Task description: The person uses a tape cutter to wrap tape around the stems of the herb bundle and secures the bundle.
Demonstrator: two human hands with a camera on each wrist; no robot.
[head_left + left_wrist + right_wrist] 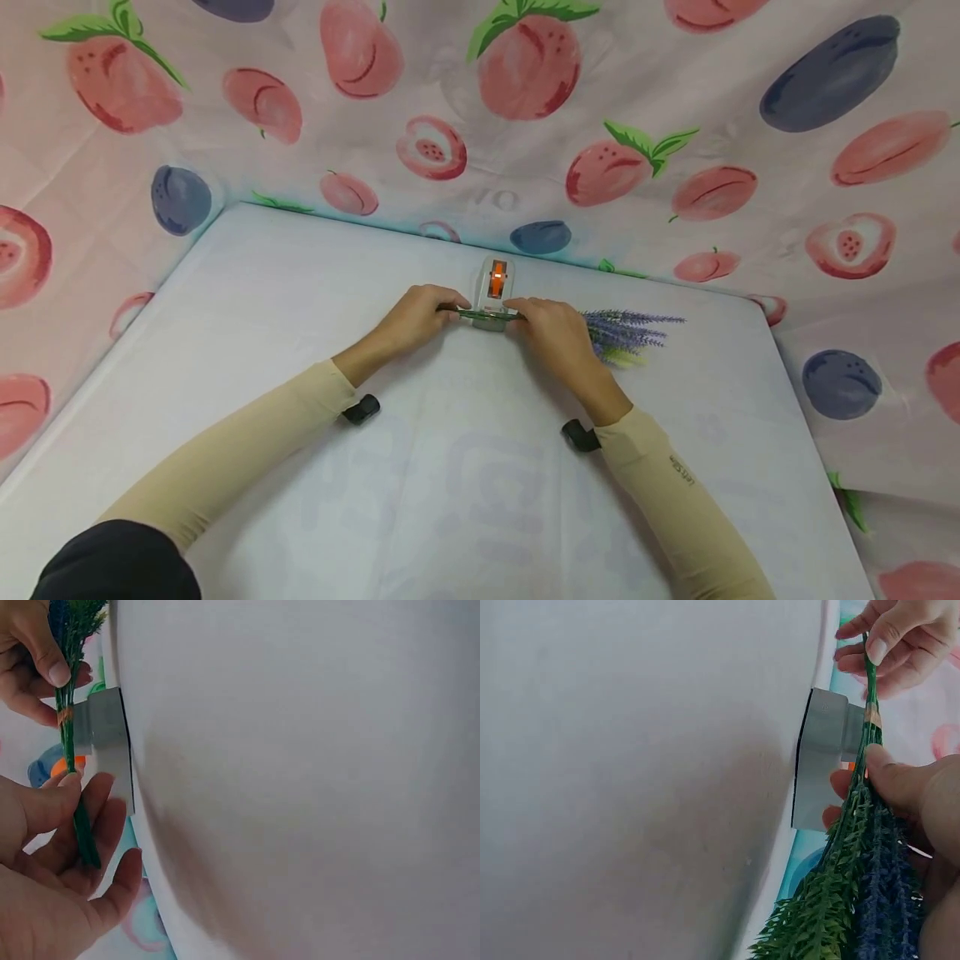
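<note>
A bunch of artificial lavender [632, 330] is held level by its green stems in front of a tape dispenser [491, 321] with an orange core. My left hand [422, 317] pinches the stem ends between thumb and fingers. Nearer the blossoms, my right hand [557, 332] grips the stems, its thumb on top in the right wrist view. Between the hands a brownish band [872, 715] circles the stems. The grey dispenser [112, 750] sits just behind the stems. Purple and yellow-green sprigs [817, 911] spread out beyond my right hand.
A white-covered table [480, 467] lies beneath both arms. Fruit-printed cloth [525, 167] rises along its back edge, close behind the dispenser, and hangs at the sides. Each wrist carries a small black camera [363, 409].
</note>
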